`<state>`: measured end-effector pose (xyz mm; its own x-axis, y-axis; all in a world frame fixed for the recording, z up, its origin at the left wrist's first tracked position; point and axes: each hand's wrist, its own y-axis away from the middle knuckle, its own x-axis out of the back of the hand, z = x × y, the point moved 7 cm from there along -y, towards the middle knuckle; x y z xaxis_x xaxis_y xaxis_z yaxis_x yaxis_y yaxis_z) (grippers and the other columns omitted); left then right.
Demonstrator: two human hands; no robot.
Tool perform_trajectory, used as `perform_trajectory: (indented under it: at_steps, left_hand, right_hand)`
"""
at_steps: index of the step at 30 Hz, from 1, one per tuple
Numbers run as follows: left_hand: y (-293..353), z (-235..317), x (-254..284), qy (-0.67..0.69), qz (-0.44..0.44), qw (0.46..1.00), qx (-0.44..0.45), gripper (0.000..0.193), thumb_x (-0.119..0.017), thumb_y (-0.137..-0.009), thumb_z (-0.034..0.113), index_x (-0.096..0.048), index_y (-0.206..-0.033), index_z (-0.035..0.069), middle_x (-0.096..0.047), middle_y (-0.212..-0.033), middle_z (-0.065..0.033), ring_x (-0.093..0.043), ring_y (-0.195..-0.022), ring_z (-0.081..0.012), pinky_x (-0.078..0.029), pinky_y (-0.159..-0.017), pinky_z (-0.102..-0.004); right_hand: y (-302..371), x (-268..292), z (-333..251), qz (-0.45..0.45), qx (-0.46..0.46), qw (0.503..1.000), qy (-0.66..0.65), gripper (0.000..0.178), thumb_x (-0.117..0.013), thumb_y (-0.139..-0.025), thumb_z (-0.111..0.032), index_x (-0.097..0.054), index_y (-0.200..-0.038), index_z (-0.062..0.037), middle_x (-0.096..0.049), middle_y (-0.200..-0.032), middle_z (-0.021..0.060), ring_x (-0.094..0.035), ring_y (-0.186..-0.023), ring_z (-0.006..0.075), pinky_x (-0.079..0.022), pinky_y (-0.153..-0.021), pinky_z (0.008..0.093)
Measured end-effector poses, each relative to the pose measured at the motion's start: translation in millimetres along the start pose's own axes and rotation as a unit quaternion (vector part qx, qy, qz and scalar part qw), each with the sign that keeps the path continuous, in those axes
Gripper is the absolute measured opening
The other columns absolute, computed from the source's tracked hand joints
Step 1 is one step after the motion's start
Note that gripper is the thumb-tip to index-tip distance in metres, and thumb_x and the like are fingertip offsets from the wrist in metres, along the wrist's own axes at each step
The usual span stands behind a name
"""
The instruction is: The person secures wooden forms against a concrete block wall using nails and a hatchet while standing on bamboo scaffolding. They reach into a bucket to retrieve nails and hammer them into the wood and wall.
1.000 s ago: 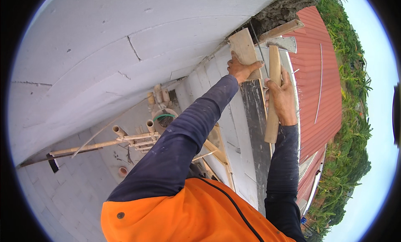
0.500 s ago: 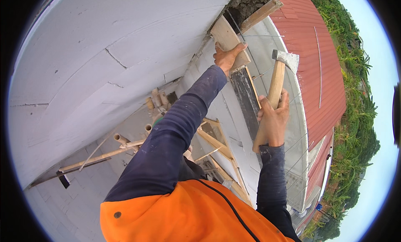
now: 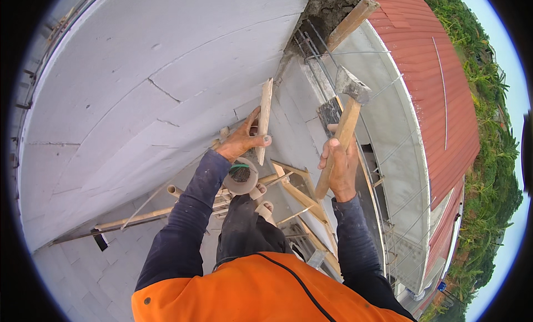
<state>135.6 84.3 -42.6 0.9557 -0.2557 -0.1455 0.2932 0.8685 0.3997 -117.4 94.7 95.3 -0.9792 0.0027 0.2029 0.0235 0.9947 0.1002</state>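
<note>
Blockwork wall (image 3: 127, 83) of white masonry from nine to twelve o'clock; bamboo scaffold poles (image 3: 139, 215) below; red metal roof (image 3: 438, 94) at three. Left hand (image 3: 240, 140) clenched on wooden plank (image 3: 264, 119), centre, held on edge. Right hand (image 3: 340, 167) gripping hatchet (image 3: 340, 130), head up toward one.

Both arms reach forward, left grip (image 3: 241, 140) and right grip (image 3: 338, 166) clenched.

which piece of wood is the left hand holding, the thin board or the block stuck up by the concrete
The thin board, gripped edge-on by the left hand. The block sits untouched at the top.
</note>
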Motion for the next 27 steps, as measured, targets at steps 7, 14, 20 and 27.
perform_trajectory:
  at_steps: [7,14,20,27]
  left_hand:
    - [145,-135,3,0.112,0.037,0.991,0.061,0.142,-0.084,-0.069,0.067,-0.009,-0.174,0.009,-0.033,-0.169,-0.0251,-0.035,-0.156,-0.0382,-0.024,-0.130,-0.0497]
    - [197,-163,6,0.111,0.047,0.979,0.161,0.145,-0.086,-0.065,0.060,-0.006,-0.175,0.009,-0.023,-0.176,-0.0213,-0.022,-0.162,-0.0361,-0.019,-0.131,-0.0478]
    - [219,-189,13,0.132,0.069,0.973,0.176,0.139,-0.085,-0.068,0.054,-0.006,-0.175,0.013,-0.022,-0.176,-0.0213,-0.024,-0.161,-0.0370,-0.023,-0.129,-0.0470]
    - [194,-179,6,0.079,0.046,0.988,0.125,0.145,-0.091,-0.069,0.057,-0.003,-0.174,0.010,-0.033,-0.169,-0.0250,-0.038,-0.154,-0.0411,-0.034,-0.125,-0.0501]
  right_hand:
    - [-84,-61,32,0.011,0.067,0.996,-0.056,0.068,-0.054,-0.103,-0.072,-0.057,-0.104,-0.0038,-0.052,-0.065,0.0010,-0.053,-0.050,0.0101,-0.042,-0.043,0.0271]
    - [-157,-95,131,0.005,-0.086,0.993,0.082,0.073,-0.050,-0.101,-0.079,-0.056,-0.091,-0.0067,-0.053,-0.065,0.0019,-0.053,-0.049,0.0107,-0.045,-0.043,0.0296]
    - [-121,-99,33,0.031,0.103,0.994,-0.017,0.072,-0.046,-0.103,-0.077,-0.054,-0.090,-0.0072,-0.052,-0.065,0.0015,-0.052,-0.049,0.0108,-0.045,-0.044,0.0285]
    - [-159,-91,108,-0.004,-0.096,0.993,0.067,0.077,-0.055,-0.099,-0.079,-0.059,-0.096,-0.0027,-0.051,-0.063,0.0014,-0.053,-0.049,0.0106,-0.044,-0.042,0.0288]
